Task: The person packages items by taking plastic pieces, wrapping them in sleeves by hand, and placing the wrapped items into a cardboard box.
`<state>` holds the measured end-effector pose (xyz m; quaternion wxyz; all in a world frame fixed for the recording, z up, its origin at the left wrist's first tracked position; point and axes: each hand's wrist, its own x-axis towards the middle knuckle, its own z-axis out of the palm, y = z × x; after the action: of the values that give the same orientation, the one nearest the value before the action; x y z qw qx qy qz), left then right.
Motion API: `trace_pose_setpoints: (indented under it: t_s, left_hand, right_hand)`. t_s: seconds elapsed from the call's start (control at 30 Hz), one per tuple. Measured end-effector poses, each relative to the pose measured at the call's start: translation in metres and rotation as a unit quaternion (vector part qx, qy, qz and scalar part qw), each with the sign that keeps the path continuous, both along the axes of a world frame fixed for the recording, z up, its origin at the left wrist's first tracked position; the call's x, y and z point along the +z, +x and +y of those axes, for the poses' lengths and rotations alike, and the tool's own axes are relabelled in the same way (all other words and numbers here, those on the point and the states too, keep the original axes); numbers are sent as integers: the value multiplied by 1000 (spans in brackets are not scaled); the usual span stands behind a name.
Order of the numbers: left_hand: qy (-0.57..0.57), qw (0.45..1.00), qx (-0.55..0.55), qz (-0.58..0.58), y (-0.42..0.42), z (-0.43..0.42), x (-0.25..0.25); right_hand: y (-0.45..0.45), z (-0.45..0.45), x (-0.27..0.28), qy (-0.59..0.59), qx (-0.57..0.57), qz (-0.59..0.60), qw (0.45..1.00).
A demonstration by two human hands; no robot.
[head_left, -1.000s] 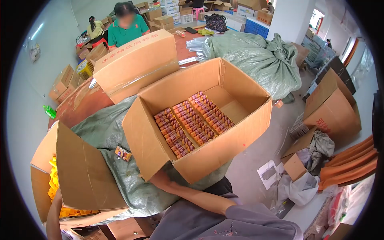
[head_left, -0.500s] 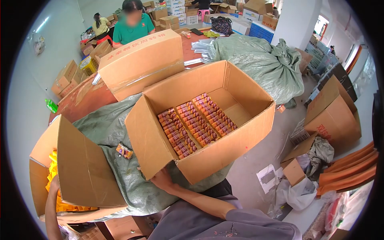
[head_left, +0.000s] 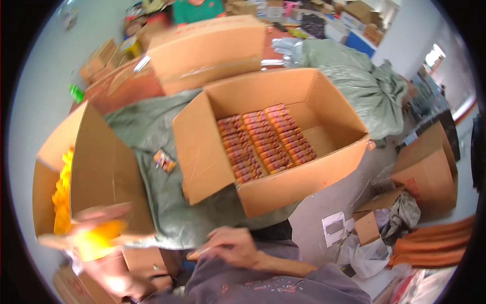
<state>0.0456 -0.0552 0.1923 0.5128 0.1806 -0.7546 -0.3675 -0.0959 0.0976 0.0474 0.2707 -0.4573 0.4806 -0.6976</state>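
My left hand [head_left: 109, 253], smeared by motion, is closed on a bright yellow piece [head_left: 98, 240] at the near edge of the left carton [head_left: 109, 172]. More yellow pieces [head_left: 63, 195] fill that carton. My right hand [head_left: 233, 247] is closed in front of my body, below the big open carton [head_left: 288, 195]. A small brownish thing shows at its fingertips, too unclear to name. Inside the big carton, small orange-and-purple printed packs [head_left: 263, 142] stand in three rows. One loose small pack [head_left: 164, 160] lies on the green sheet [head_left: 177, 223] between the cartons.
Behind the cartons stands a closed long carton [head_left: 207, 53], with a person in a green shirt [head_left: 197, 11] beyond it. A tied green sack [head_left: 349, 83] is at the back right. Cartons [head_left: 425, 172] and plastic scraps [head_left: 369, 251] lie on the right-hand floor.
My left hand has come out of the left carton with a yellow piece. My right hand has left the big carton's flap and moved toward my body. The view has shifted.
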Motion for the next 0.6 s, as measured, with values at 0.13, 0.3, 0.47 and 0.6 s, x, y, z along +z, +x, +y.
trace_pose_setpoints:
  t_s: [0.13,0.3,0.47,0.6]
  left_hand:
    - [224,955,-181,-71,-54,29,-86]
    - [273,939,-198,-71,-60,39,-127]
    - [359,910,-205,22,-58,41,-132]
    - [384,902,-166,106,-56,41,-126]
  right_hand:
    - [-35,24,4,14,-140,105,984]
    - [-29,33,-18,79,-219,64,970]
    - [-18,22,-35,142,-203,-11,969]
    - [-16,15,-46,126,-156,-17,979]
